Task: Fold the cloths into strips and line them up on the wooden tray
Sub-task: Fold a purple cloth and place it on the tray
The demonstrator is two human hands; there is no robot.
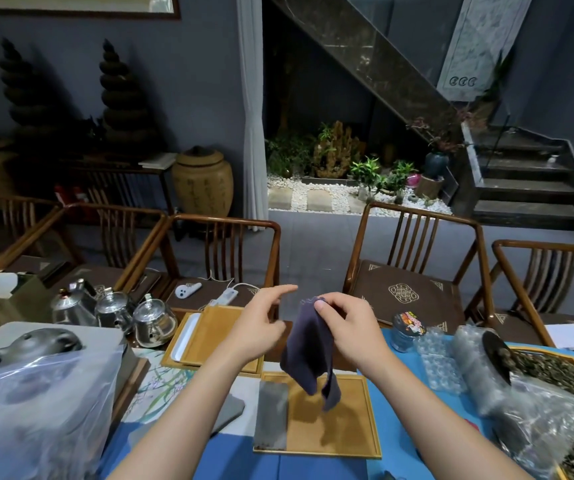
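So we have one wooden tray [348, 424] before us, with one grey folded strip [271, 414] already lying along its left edge. One dark cloth [308, 351] hangs unfolded above the tray, pinched at its top edge by our right hand [348, 327]. Our left hand [258, 327] is loose, fingers spread, touching nothing. We judge the task barely begun.

Both bare forearms reached forward, raised. Right hand [349, 322] pinched closed at thumb and fingertips, knuckles up. Left hand [259, 325] was loose and spread, index finger extended forward, gripping nothing, just beside the right.
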